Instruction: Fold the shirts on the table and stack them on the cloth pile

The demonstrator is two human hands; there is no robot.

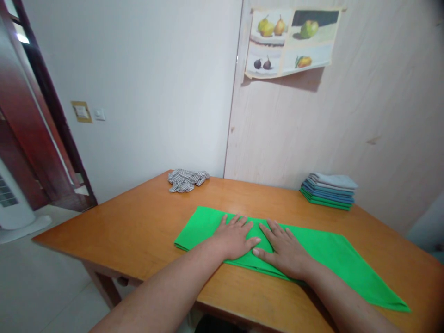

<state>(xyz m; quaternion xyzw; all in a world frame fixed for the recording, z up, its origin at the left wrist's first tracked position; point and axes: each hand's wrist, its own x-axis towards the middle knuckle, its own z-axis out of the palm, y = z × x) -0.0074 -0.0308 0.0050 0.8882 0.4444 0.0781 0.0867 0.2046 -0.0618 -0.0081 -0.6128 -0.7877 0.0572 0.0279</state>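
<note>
Across the middle of the brown bench (pixel 135 215), a long folded green cloth (pixel 322 247) is lying, its layers showing at the near edge and its right end tapering to a pointed corner towards the bench's near right side. I am resting the left hand (pixel 235 238) flat on the cloth, its fingers (pixel 236 220) open and slightly spread, pointing away from me. I am resting the right hand (pixel 286 252) flat beside it, also open, with the fingers fanning apart and angling leftward; the two thumbs are pointing towards each other and lying close together. Both forearms are reaching in over the cloth's near edge. Near the far left corner, a crumpled striped cloth (pixel 187 179) is sitting in a loose heap. Towards the far right, a stack of folded cloths (pixel 328 190) is standing, green at the bottom, blue through the middle and pale grey on top. Above the bench, a sheet of fruit pictures (pixel 293 44) is hanging on the wall (pixel 291 134).
</note>
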